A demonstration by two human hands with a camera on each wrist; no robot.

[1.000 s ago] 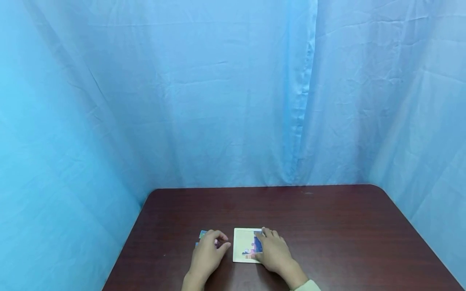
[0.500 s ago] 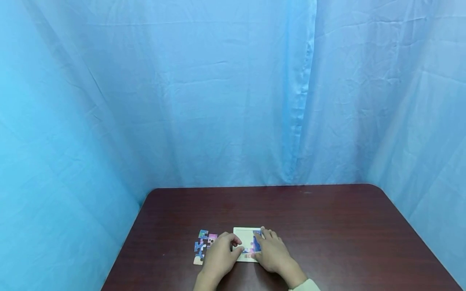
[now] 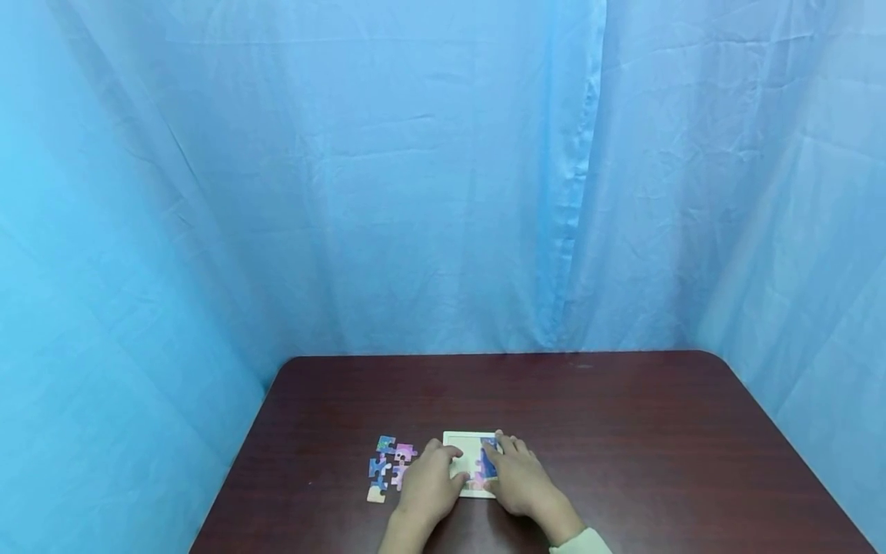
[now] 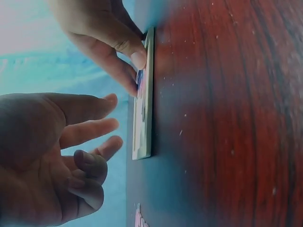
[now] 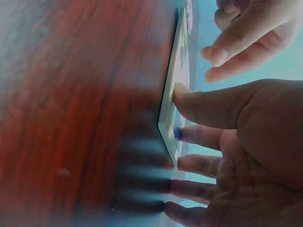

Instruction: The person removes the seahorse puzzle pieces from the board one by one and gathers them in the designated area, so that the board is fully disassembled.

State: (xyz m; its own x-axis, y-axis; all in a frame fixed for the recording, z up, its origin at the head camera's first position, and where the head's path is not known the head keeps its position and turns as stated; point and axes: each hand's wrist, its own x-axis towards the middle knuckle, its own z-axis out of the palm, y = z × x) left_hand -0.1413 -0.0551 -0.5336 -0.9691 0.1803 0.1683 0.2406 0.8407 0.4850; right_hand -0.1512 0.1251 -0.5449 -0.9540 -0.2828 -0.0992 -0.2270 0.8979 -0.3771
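A shallow cream puzzle tray (image 3: 471, 434) lies on the table with blue and pink jigsaw pieces (image 3: 490, 455) set in its right side. My right hand (image 3: 522, 481) rests on that side: in the right wrist view its thumb (image 5: 187, 99) presses near the front rim, and its outer fingers reach the table beyond. Over the tray's left part hovers my left hand (image 3: 429, 485), thumb and forefinger apart, nothing between them. The left wrist view shows its two outer fingers (image 4: 90, 177) bent, its fingertips clear of the tray. My left hand hides the tray's lower left corner.
Several loose jigsaw pieces (image 3: 378, 467) lie left of the tray, some pink ones (image 3: 404, 454) close beside my left hand. The dark reddish-brown table (image 3: 623, 431) extends to the back and right. Light blue curtains (image 3: 429, 192) enclose it behind and at both sides.
My left hand has moved right, from over the loose pieces to over the tray, uncovering those pieces. My right hand has stayed on the tray.
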